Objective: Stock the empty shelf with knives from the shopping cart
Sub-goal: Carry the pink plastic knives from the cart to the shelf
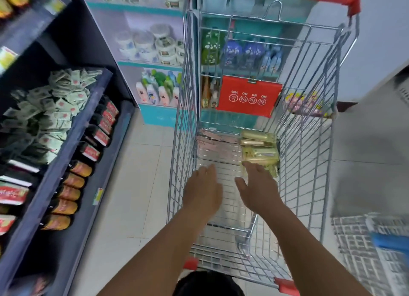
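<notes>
Both bare arms reach down into the silver wire-mesh shopping cart. The left hand hangs flat, fingers straight and loose, holding nothing. The right hand is spread, its fingertips just at the nearest of the glossy yellow-green packaged knives stacked on the cart's right floor. Beyond hangs a red plastic flap. Left, dark shelves carry soft pouches.
</notes>
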`<state>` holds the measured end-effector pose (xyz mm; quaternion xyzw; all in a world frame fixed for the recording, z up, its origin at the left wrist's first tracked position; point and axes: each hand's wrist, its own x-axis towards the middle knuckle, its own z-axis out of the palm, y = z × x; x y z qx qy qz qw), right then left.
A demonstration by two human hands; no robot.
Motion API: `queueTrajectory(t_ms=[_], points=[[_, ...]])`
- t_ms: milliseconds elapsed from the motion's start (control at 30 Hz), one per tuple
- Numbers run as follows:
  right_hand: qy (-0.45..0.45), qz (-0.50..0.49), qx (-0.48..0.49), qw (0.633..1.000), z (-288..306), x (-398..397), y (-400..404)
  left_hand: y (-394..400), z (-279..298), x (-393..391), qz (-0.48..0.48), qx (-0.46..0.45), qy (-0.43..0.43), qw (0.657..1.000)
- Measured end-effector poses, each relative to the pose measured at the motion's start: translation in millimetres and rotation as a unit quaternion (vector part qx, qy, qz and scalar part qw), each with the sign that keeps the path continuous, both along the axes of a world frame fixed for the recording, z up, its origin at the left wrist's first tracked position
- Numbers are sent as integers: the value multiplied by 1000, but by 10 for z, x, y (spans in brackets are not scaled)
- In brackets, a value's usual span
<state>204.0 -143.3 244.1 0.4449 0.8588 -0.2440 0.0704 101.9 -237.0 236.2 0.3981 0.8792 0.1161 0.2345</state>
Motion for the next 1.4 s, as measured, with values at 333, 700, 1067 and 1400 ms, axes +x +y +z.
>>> queueTrajectory(t_ms=[333, 700, 1067, 1400], points=[[30, 4, -36, 999, -673, -758, 1020, 882, -578, -621, 25, -63, -26, 997], [-47, 75, -64, 994, -2031, -1428, 1901, 1753, -1894, -966, 18, -158, -53, 986], [-91, 100, -64, 989, -2855, -1797, 2114, 2001, -2675, -1107, 10, -190, -58, 980], [-100, 151, 10, 983, -3165, -1671, 1901, 1889, -2885, -1173, 51, -123, -78, 988]])
